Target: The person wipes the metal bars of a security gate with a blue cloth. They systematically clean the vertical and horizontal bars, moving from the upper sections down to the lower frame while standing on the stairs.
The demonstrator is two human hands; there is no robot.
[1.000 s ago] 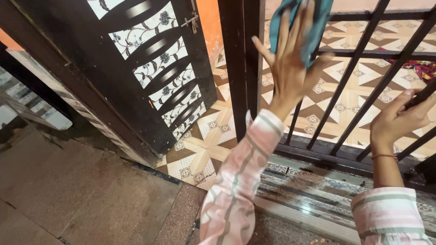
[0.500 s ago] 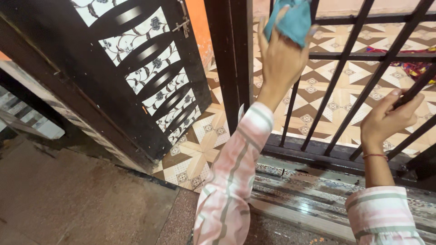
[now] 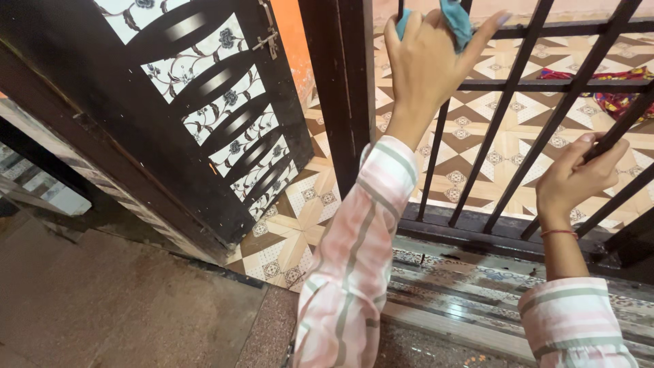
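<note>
One view only, from a camera on the person's head. It looks steeply down and forward along both arms at a barred gate [image 3: 518, 129] close in front, the left hand [image 3: 426, 65] and right hand [image 3: 575, 180] filling the near upper frame. Tiled floor [image 3: 306, 197] shows far beyond the bars; an open door [image 3: 170, 102] stands left.

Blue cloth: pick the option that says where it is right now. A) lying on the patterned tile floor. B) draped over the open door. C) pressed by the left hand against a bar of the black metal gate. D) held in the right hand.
C: the left hand bunches the blue cloth against an upright bar of the black metal gate, while the right hand grips another bar with no cloth in it.
</note>
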